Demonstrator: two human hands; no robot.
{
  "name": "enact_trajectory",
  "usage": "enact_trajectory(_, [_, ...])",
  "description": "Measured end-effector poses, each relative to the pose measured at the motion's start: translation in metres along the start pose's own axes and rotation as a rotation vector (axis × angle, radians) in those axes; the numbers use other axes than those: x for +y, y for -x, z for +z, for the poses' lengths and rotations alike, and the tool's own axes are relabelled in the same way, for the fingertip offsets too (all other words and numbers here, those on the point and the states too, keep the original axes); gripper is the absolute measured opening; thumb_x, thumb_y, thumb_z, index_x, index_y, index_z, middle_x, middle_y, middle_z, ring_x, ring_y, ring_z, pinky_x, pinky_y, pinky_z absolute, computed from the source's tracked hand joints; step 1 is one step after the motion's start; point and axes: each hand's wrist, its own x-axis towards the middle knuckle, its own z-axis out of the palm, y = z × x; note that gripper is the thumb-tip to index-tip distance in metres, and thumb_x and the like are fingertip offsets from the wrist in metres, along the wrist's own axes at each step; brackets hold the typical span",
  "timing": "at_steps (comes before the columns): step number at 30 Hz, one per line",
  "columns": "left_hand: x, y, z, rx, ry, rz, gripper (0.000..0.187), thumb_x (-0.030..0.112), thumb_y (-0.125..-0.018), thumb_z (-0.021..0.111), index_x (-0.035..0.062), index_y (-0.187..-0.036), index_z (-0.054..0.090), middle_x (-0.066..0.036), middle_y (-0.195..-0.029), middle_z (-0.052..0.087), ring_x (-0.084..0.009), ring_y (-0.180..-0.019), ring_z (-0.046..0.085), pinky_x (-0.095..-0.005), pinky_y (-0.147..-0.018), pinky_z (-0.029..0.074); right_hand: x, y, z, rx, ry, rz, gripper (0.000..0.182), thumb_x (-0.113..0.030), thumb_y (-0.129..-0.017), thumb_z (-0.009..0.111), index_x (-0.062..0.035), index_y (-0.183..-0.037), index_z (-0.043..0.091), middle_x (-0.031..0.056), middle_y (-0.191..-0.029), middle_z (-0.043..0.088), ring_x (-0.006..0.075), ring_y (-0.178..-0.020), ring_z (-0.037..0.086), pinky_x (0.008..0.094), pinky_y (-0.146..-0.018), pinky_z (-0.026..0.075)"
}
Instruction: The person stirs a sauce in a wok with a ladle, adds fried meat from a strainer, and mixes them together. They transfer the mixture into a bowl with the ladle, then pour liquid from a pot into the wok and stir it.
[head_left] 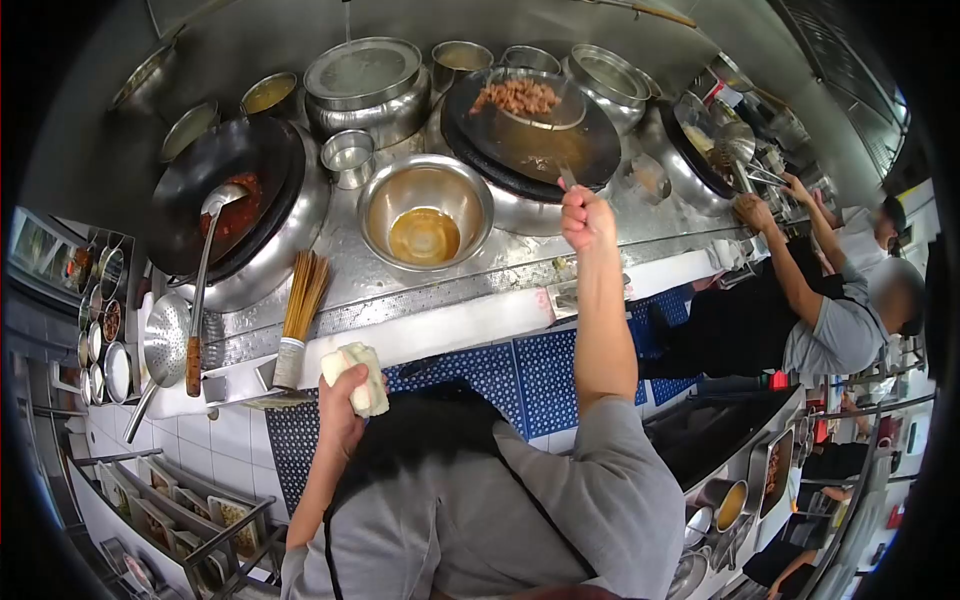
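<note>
My right hand [587, 216] is closed around the handle of a wire strainer [556, 117]. The strainer holds browned meat pieces [517, 97] and is tilted over the far side of a black wok [468, 112], where brownish liquid [530, 143] lies. My left hand [342, 405] grips a folded whitish cloth [355, 378], close to the counter's front edge. Beside that hand stands a bamboo brush [305, 300] with its bristles upward. Between the two woks sits a steel bowl [375, 215] with yellowish liquid in its bottom.
A second wok [175, 180] at the left holds red sauce and a ladle [211, 240]. A perforated skimmer [165, 340] hangs over the front edge. Steel pots [365, 110] line the back. Co-workers [815, 310] stand at the right by another wok [680, 150].
</note>
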Motion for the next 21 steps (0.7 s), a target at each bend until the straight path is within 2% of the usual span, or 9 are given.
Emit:
enact_trajectory(3, [0.003,0.0,-0.003,-0.004,-0.017,-0.001,0.043,0.017,-0.08,0.061,-0.0027,-0.117,0.05,-0.015,-0.088,0.061,-0.0247,-0.071,0.064,-0.0362,-0.061,0.056,-0.017,0.032,0.025,-0.065,0.095,-0.09,0.022,-0.012,-0.097,0.042,-0.0009,-0.109,0.056,-0.0033,-0.061,0.046,0.0032,-0.04,0.033,0.0193,-0.031,0.023])
enact_trajectory(7, [0.007,-0.003,-0.007,-0.032,0.003,0.018,0.043,0.017,-0.08,0.062,-0.0023,-0.117,0.049,-0.015,-0.09,0.061,-0.0244,-0.071,0.064,-0.0359,-0.061,0.056,-0.009,0.044,0.023,-0.135,0.056,-0.129,0.025,-0.012,-0.097,0.043,-0.0001,-0.115,0.056,-0.003,-0.061,0.046,0.0033,-0.04,0.034,0.0191,-0.032,0.026])
enact_trajectory(12, [0.008,-0.001,-0.013,-0.021,0.015,0.024,0.044,0.017,-0.08,0.062,-0.0025,-0.118,0.049,-0.014,-0.09,0.061,-0.0243,-0.072,0.065,-0.0362,-0.062,0.056,0.012,0.024,-0.022,-0.247,-0.24,0.098,0.027,-0.009,-0.096,0.043,0.003,-0.117,0.055,-0.0035,-0.062,0.049,0.0035,-0.039,0.034,0.0196,-0.032,0.026])
enact_trajectory(15, [0.007,-0.002,-0.019,-0.01,0.013,0.02,0.045,0.017,-0.08,0.063,-0.0024,-0.118,0.049,-0.014,-0.09,0.061,-0.0241,-0.072,0.065,-0.0364,-0.062,0.056,0.022,0.02,-0.036,-0.122,-0.22,0.148,0.023,-0.011,-0.096,0.042,-0.0011,-0.11,0.058,-0.005,-0.06,0.047,0.0031,-0.038,0.034,0.0201,-0.03,0.026])
enact_trajectory(21, [0.012,-0.003,-0.021,0.003,0.004,0.036,0.043,0.016,-0.08,0.063,-0.002,-0.117,0.052,-0.013,-0.088,0.063,-0.0228,-0.072,0.065,-0.0353,-0.063,0.056,0.011,0.028,-0.045,-0.031,-0.193,0.046,0.025,-0.008,-0.094,0.043,0.0028,-0.113,0.055,-0.0038,-0.06,0.048,0.0033,-0.039,0.035,0.0195,-0.031,0.026])
